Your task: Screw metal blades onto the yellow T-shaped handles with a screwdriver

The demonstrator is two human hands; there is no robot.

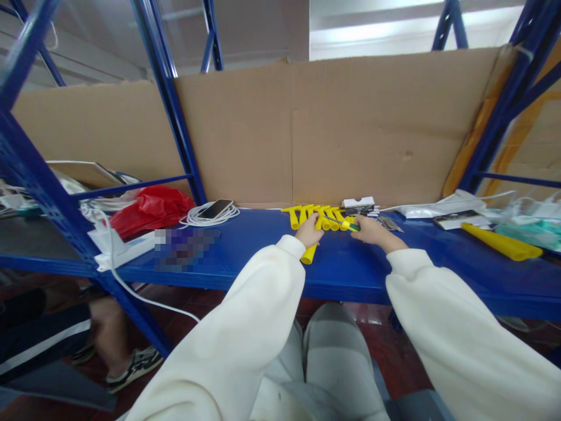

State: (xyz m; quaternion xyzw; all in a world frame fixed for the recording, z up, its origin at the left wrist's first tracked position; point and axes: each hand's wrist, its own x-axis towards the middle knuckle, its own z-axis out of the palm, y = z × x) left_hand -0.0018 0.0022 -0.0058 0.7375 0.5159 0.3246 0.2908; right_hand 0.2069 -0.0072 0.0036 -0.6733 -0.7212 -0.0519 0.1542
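Closest in are the person's grey-trousered legs point(337, 345), tucked up toward the front edge of the blue counter point(263, 248), with two cream sleeves point(258, 310) reaching over that edge; off to the left, below it, another person's leg point(111, 327) shows. A yellow tube point(309, 254) points back toward the front edge, a strip of blue lying between its end and the drop. The left hand point(309, 231) has its grip closed on this tube, mostly covering the upper part. The right hand point(369, 230) has its grip wrapped round the yellow-and-green handle of a screwdriver point(350, 225), the shaft aimed leftward at the left hand's fingers. Room to move sideways is good: bare blue stretches right as far as a large yellow piece point(504, 242), and left toward a white power strip point(129, 248) near the front edge. Just beyond the hands, a row of yellow pieces point(333, 224) sits toward the back edge, with a small white box point(358, 204) close on the right. Farther left lie a phone point(216, 209) on coiled white cable point(229, 216) and a red bag point(153, 209). Tall cardboard point(359, 128) closes off the rear.
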